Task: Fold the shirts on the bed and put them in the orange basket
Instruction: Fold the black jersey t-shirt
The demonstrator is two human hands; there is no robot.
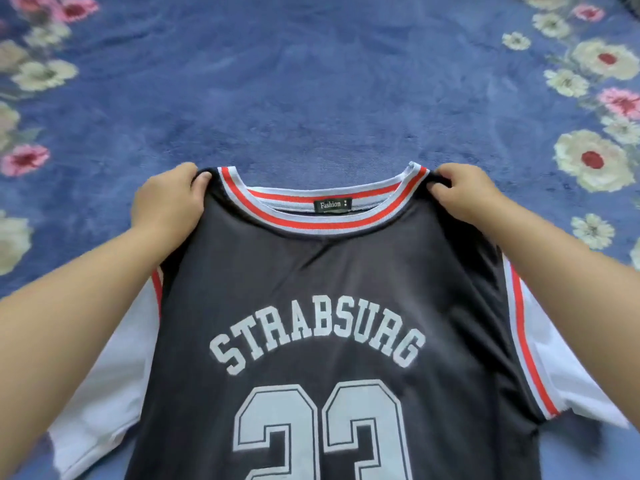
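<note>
Head view: your left hand (169, 202) and right hand (464, 195) each pinch a shoulder of the black jersey shirt (329, 306) with curled fingers (199, 181), holding it face-up and unfolded just above the blue floral bed (311, 81), collar away from you.

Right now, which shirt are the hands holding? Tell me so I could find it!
On the blue flowery blanket, the left hand and right hand pinch the shoulders of the dark jersey. It has white sleeves, a red-striped collar, and STRABSURG above a big number.
</note>
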